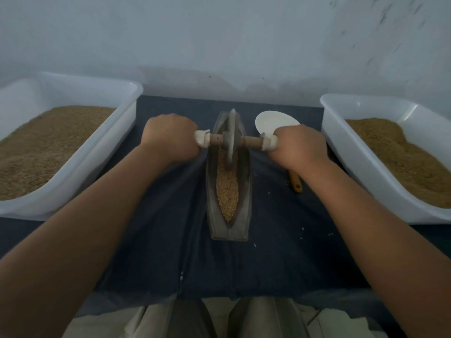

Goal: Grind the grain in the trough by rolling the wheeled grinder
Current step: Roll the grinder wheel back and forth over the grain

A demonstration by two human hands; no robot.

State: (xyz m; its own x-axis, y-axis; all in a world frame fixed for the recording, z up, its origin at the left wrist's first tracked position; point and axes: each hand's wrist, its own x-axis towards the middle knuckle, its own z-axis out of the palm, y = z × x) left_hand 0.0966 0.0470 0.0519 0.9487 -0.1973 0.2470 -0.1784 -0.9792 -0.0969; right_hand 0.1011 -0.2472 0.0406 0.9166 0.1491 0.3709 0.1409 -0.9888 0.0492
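**Left hand** (170, 137): forearm stretched forward, knuckles up, fingers curled in a fist round the white-wrapped left end of the axle.

**Right hand** (299, 146): same pose, fist wrapped round the white-wrapped right end. It covers the near edge of the white plate (271, 120).

**Wheeled grinder** (230, 142): grey disc, upright, on a wooden axle level between the two fists. Its rim is down in the groove, in the far half of the trough.

**Trough** (244, 203): grey, boat-shaped, lying lengthwise away from the person at the middle of the cloth.

**Grain** (227, 191): tan, filling the groove from the wheel to the near tip.

**Cloth** (268, 252): dark blue, spread under everything, a few stray kernels (255, 245) on it.

**Left tub** (117, 147) and **right tub** (353, 152): white plastic, each holding brown grain, one on either side of the trough. A strip of bare cloth separates each fist from the nearer tub wall.

**Wooden handle** (296, 182): lies on the cloth beneath the right wrist, its head hidden.

**Room along the groove**: long stretch open toward the person, short stretch toward the far tip, which lies near the wall (219, 45).
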